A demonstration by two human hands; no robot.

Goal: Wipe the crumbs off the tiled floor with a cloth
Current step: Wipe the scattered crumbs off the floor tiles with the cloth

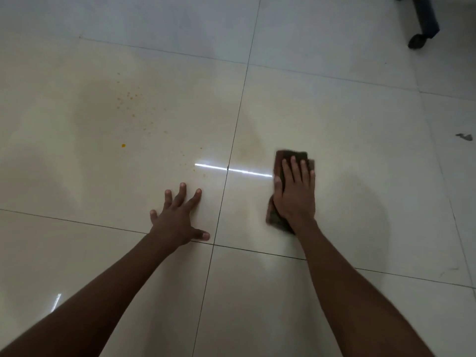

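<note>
Left hand (180, 217): flat on the tiled floor (334, 119), palm down, fingers spread wide and straight, thumb out toward the dark grout line beside it; holds nothing.

Right hand (293, 191): palm down on the cloth (279, 166), fingers straight and close together, pressing it to the floor; it lies on the tile to the right of the same grout line, level with the left hand and slightly farther out.

Cloth: dark brown, folded, mostly covered by the right hand; its edges show past the fingertips, along the thumb side and at the wrist.

Bright light streak (231, 169): reflection on the glossy tile, crossing the grout line between the two hands.

Crumbs (128, 97): small orange-yellow specks scattered on the left tile, beyond the left hand and well apart from the cloth; one larger orange crumb (123, 145) lies nearer.

Small dark scrap (465, 136): on the floor at the right edge.

Dark shoe and trouser leg (422, 27): far right corner, another person's.
</note>
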